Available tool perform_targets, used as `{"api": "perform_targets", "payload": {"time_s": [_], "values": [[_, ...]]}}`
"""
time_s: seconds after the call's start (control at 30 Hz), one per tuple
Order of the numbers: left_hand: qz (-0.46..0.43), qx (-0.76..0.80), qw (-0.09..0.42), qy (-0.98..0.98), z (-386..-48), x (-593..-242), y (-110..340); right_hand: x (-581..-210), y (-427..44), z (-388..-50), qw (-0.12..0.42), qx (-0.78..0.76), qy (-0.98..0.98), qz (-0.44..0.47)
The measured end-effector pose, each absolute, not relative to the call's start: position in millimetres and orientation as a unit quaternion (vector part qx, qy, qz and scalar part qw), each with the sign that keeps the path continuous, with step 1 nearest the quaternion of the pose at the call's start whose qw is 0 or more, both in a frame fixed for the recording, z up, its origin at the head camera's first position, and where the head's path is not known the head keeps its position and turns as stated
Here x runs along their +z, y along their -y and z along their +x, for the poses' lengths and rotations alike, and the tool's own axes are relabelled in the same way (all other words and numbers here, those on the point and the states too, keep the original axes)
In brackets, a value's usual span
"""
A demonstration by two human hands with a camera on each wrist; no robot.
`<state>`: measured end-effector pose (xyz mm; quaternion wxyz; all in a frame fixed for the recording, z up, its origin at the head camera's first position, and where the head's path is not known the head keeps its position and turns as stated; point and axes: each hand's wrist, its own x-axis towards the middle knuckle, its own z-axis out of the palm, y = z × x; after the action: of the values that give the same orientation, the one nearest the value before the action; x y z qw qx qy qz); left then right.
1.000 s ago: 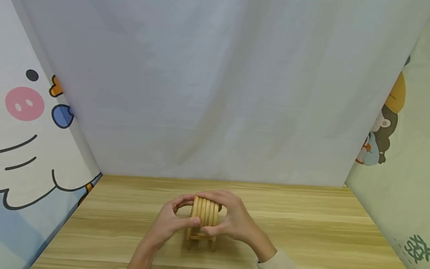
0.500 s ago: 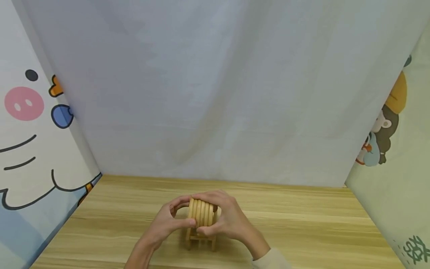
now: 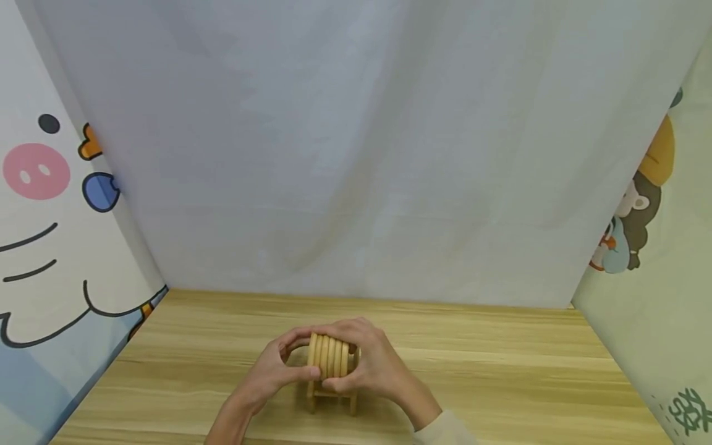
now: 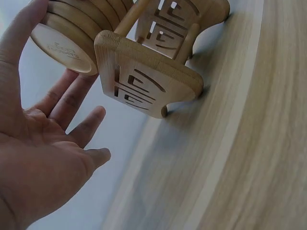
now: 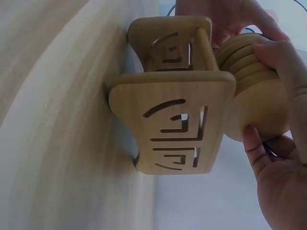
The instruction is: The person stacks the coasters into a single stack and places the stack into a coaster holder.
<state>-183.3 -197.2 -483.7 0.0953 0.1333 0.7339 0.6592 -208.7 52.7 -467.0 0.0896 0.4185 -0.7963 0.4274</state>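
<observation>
Several round wooden coasters (image 3: 328,357) stand on edge, pressed face to face in one stack. My left hand (image 3: 271,371) holds the stack from the left, its thumb on the near side and fingers on the far side. From the right, my right hand (image 3: 379,363) grips the stack between thumb and fingers. Below it stands a wooden coaster holder (image 3: 334,394) with cut-out side panels. In the left wrist view, the end coaster (image 4: 62,48) shows faint marking. The right wrist view has the coasters (image 5: 259,108) at the top of the holder (image 5: 129,98), apparently partly between its panels.
The holder stands on a wood-grain table (image 3: 500,377). A pale grey curtain (image 3: 356,154) hangs behind it. Cartoon-printed panels close off the left side (image 3: 33,259) and the right side (image 3: 656,321).
Both hands and the coaster stack have shifted slightly left and down, closer to the holder. The holder has stayed in place. Both hands keep their grip.
</observation>
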Motion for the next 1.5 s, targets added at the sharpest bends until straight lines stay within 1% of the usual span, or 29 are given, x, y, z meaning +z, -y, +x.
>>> {"api": "perform_targets", "payload": {"time_s": [0.2, 0.6, 1.0, 1.17, 1.27, 1.4, 1.5], "values": [[0.149, 0.663, 0.093, -0.728, -183.9, -488.4, 200.6, -467.2, -50.7, -208.5, 0.093, 0.418, 0.802, 0.416], [0.157, 0.663, 0.117, -0.723, -184.4, -489.0, 196.5, -467.3, -54.5, -210.6, 0.088, 0.427, 0.808, 0.397], [0.167, 0.64, 0.103, -0.743, -183.3, -490.9, 194.8, -464.5, -58.7, -209.6, 0.067, 0.413, 0.816, 0.398], [0.182, 0.64, 0.086, -0.742, -183.5, -494.3, 196.8, -468.4, -58.3, -210.0, 0.068, 0.411, 0.814, 0.404], [0.199, 0.654, 0.095, -0.724, -184.1, -496.6, 197.1, -471.8, -58.7, -210.0, 0.066, 0.413, 0.814, 0.403], [0.202, 0.676, 0.127, -0.697, -184.2, -497.2, 195.1, -476.8, -59.7, -210.5, 0.059, 0.421, 0.815, 0.394], [0.203, 0.677, 0.129, -0.695, -184.2, -497.2, 194.4, -479.4, -60.0, -211.4, 0.059, 0.422, 0.816, 0.39]]}}
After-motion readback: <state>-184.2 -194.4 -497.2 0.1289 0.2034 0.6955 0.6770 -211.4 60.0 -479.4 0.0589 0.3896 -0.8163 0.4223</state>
